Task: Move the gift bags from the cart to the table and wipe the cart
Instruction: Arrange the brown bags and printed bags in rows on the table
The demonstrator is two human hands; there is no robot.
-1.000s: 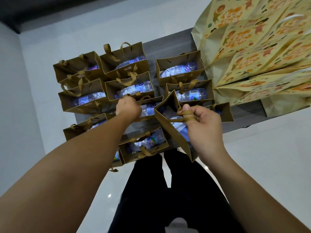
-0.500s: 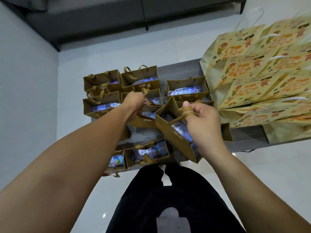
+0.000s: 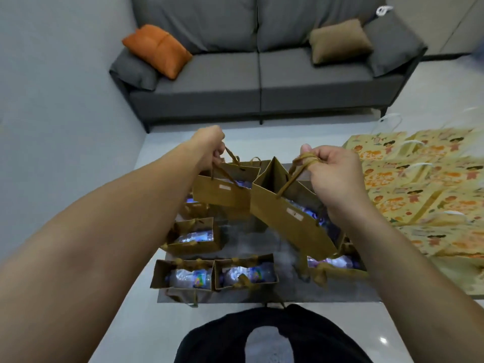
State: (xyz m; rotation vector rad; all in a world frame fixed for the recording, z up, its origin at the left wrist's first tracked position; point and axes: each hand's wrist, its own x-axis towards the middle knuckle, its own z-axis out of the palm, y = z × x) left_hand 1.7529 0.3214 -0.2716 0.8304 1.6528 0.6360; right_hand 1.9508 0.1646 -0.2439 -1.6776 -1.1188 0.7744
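Observation:
My left hand point(image 3: 209, 148) grips the ribbon handles of a small brown gift bag point(image 3: 222, 191) and holds it in the air. My right hand point(image 3: 332, 176) grips the handles of a second brown gift bag point(image 3: 288, 224), which hangs tilted beside the first. Both bags hang above a grey cart top point(image 3: 251, 237). Several more brown bags with water bottles inside stand on that surface, among them one at the left point(image 3: 193, 235) and two at the near edge point(image 3: 183, 276) point(image 3: 246, 273). Part of the surface is hidden behind the lifted bags.
Large yellow printed paper bags point(image 3: 419, 189) lie stacked at the right end of the surface. A grey sofa point(image 3: 262, 74) with an orange cushion point(image 3: 157, 49) and a brown cushion point(image 3: 340, 40) stands beyond. A grey wall point(image 3: 52, 100) runs along the left.
Both hands have risen, each lifting a brown bag off the surface. My view has tilted up, so the sofa now shows.

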